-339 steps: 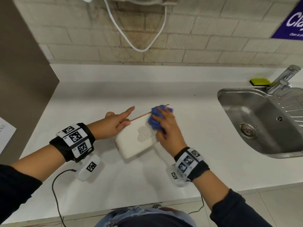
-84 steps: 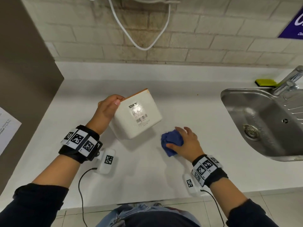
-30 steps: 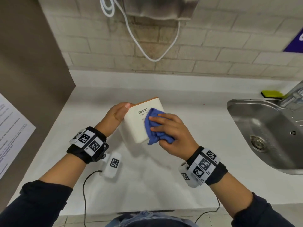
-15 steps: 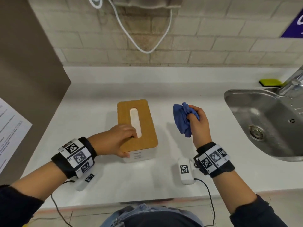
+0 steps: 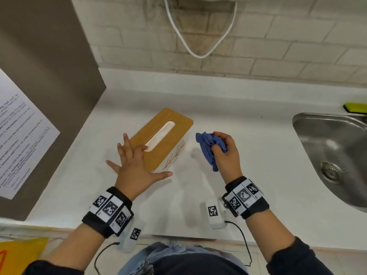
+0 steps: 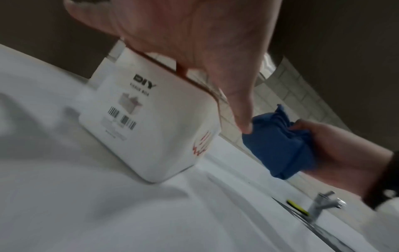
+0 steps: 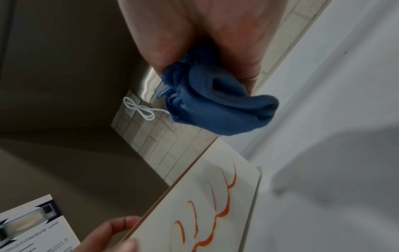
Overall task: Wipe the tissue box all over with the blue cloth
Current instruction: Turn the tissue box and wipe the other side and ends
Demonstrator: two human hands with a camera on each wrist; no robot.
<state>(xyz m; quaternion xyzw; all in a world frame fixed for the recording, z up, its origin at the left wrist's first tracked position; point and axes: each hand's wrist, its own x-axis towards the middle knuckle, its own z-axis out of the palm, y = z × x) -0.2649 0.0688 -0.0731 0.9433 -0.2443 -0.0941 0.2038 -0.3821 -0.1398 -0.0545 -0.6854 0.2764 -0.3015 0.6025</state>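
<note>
Tissue box (image 5: 168,135) upright, long axis near-left to far-right | blue cloth (image 5: 208,148) beside

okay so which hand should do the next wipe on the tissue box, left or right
Right. The right hand already grips the bunched blue cloth just beside the tissue box, clear of it. The left hand lies spread, fingers on the wooden lid, so it looks better placed to steady the box.

The tissue box (image 5: 161,140) is finished with a tan wood-toned lid; its white body is marked with orange curved lines, black "DIY" lettering and a barcode. The cloth (image 5: 209,147) is coloured solid blue. Black-and-white square markers are carried on the black wristbands (image 5: 108,212).
</note>
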